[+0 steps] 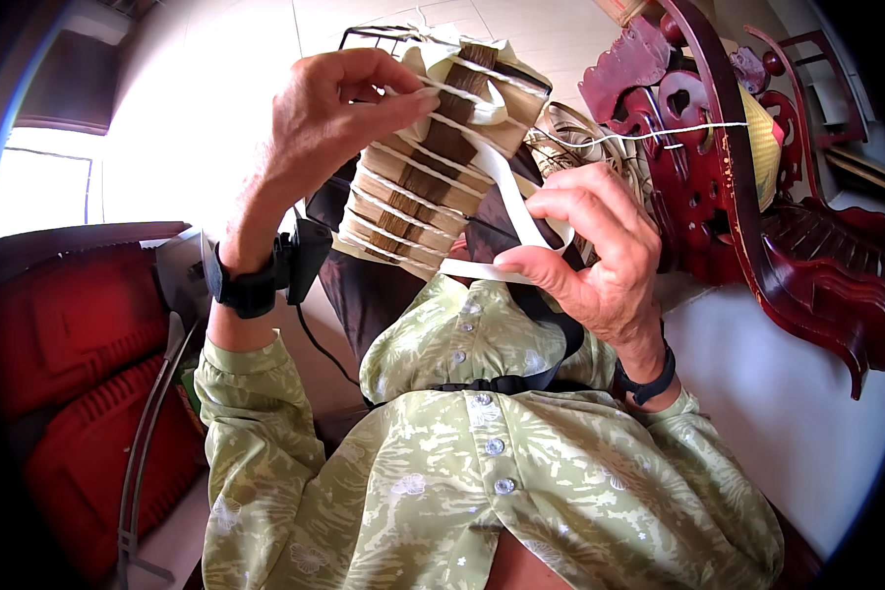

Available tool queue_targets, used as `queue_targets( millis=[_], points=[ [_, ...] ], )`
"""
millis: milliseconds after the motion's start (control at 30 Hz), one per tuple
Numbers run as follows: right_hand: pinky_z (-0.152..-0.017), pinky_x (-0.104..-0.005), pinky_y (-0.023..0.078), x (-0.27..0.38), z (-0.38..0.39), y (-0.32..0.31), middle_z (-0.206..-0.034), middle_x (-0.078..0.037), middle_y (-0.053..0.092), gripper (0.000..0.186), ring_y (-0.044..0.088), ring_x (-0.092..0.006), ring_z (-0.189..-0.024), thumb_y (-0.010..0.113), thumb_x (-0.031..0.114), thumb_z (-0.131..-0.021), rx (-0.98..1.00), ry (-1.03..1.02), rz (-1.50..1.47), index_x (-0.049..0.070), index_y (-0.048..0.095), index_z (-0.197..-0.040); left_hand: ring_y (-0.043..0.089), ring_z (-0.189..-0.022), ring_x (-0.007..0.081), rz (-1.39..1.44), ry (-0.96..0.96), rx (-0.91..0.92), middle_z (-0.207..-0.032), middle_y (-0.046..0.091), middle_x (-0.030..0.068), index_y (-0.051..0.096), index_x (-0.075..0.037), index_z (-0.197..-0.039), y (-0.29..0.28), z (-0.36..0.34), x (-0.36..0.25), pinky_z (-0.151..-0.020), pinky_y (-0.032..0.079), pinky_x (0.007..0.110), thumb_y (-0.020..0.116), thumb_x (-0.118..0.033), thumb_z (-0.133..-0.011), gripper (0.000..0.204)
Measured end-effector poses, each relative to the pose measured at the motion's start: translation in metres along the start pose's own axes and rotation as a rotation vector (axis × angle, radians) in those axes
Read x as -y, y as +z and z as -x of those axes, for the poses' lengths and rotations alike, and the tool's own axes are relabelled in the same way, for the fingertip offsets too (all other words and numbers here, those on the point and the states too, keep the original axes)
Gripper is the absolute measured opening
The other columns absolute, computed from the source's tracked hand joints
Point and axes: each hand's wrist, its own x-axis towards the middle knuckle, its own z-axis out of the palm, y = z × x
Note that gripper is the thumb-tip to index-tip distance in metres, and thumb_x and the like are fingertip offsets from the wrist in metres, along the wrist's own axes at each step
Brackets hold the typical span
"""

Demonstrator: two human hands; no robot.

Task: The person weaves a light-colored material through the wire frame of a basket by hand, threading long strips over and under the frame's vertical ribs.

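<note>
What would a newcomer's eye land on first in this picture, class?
At centre, the left hand and right hand hold up a tan and brown woven piece crossed by white strips. A carved dark red wooden chair stands at right, red cushions at left.

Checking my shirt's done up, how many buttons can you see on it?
5 buttons on the green shirt: two on the raised upper fold, three down the chest. Folds or the black strap may hide more.

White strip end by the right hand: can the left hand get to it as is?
Probably not freely. The left hand is pinching the woven piece at its top; the white strip runs down to the right hand, which already holds it. Nothing blocks the gap between them.
</note>
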Motion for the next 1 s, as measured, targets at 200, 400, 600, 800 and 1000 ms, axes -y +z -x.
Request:
queue_targets(
  millis=[200, 400, 600, 800, 1000],
  points=[
    [-0.065, -0.0336, 0.048, -0.007, 0.002, -0.005, -0.073, -0.005, 0.06, 0.015, 0.059, -0.0239, -0.071, 0.078, 0.001, -0.073, 0.052, 0.08, -0.026, 0.004, 0.063, -0.074, 0.06, -0.075, 0.0058, 0.038, -0.045, -0.016, -0.078, 0.068, -0.0007, 0.074, -0.004, -0.095, -0.005, 0.003, 0.001, -0.068, 0.045, 0.021, 0.078, -0.022, -0.085, 0.021],
    [-0.073, -0.0355, 0.05, -0.01, 0.005, -0.014, -0.082, -0.008, 0.065, 0.01, 0.062, -0.0265, -0.082, 0.072, -0.004, -0.073, 0.069, 0.107, -0.004, 0.002, 0.064, -0.076, 0.061, -0.079, 0.0075, 0.11, -0.038, -0.02, -0.081, 0.07, 0.0005, 0.075, -0.002, -0.096, -0.007, 0.007, 0.01, -0.075, 0.049, 0.025, 0.075, -0.022, -0.089, 0.021],
    [-0.079, -0.0386, 0.052, -0.012, 0.009, -0.022, -0.086, -0.009, 0.066, 0.008, 0.064, -0.0273, -0.09, 0.066, -0.006, -0.072, 0.126, 0.108, -0.092, 0.0, 0.062, -0.072, 0.06, -0.078, 0.0062, 0.102, -0.011, -0.044, -0.081, 0.07, 0.0002, 0.076, -0.002, -0.093, 0.001, 0.011, 0.003, -0.073, 0.047, 0.023, 0.073, -0.014, -0.088, 0.013],
    [-0.072, -0.034, 0.051, -0.013, 0.009, -0.026, -0.074, -0.009, 0.062, 0.015, 0.064, -0.0254, -0.077, 0.067, -0.007, -0.07, 0.131, 0.159, -0.197, 0.0, 0.055, -0.067, 0.061, -0.078, 0.0066, 0.022, -0.023, -0.042, -0.08, 0.071, 0.001, 0.076, -0.002, -0.094, 0.003, 0.008, 0.006, -0.072, 0.048, 0.024, 0.072, -0.013, -0.089, 0.013],
    [-0.066, -0.0329, 0.049, -0.015, 0.009, -0.028, -0.07, -0.009, 0.06, 0.017, 0.062, -0.0239, -0.071, 0.069, -0.006, -0.074, 0.165, 0.189, -0.273, 0.001, 0.054, -0.068, 0.065, -0.079, 0.0088, 0.032, -0.014, -0.039, -0.082, 0.073, 0.0029, 0.077, -0.002, -0.096, 0.001, 0.008, 0.008, -0.074, 0.051, 0.025, 0.073, -0.016, -0.089, 0.015]
  ],
)
